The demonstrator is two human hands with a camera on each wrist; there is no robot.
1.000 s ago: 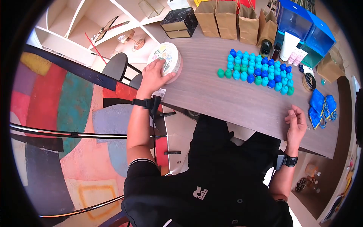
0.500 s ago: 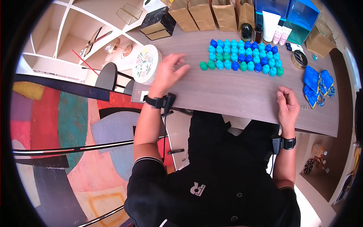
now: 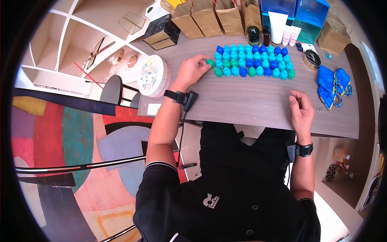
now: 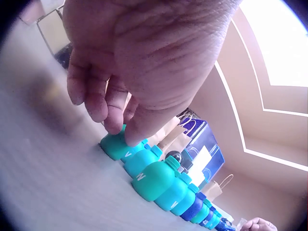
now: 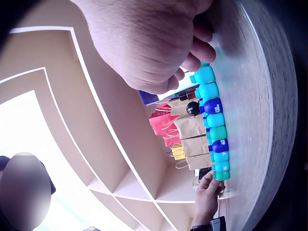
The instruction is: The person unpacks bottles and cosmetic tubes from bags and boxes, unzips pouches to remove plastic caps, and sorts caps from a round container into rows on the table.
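My left hand [image 3: 193, 69] is at the left end of several rows of small rounded bottle-shaped pieces [image 3: 260, 71] with narrow caps. Its thumb and fingertips pinch a green bottle-shaped piece [image 3: 211, 63], close beside the row. In the left wrist view, that green piece [image 4: 114, 144] shows under the fingertips. The pieces are green, turquoise and dark blue, some with white letters or figures. My right hand [image 3: 302, 113] rests near the table's front edge, fingers loosely bent, holding nothing.
A round floral box [image 3: 153, 76] stands left of my left hand. Behind the rows are brown paper bags [image 3: 205, 18], a white tube [image 3: 277, 27], dark bottles and blue boxes [image 3: 310, 16]. A folded blue bag [image 3: 332, 84] and a round tin [image 3: 312, 59] lie right.
My left hand has left the round box, moved right to the rows and taken hold of the leftmost green piece. The right hand stays near the table's front edge.
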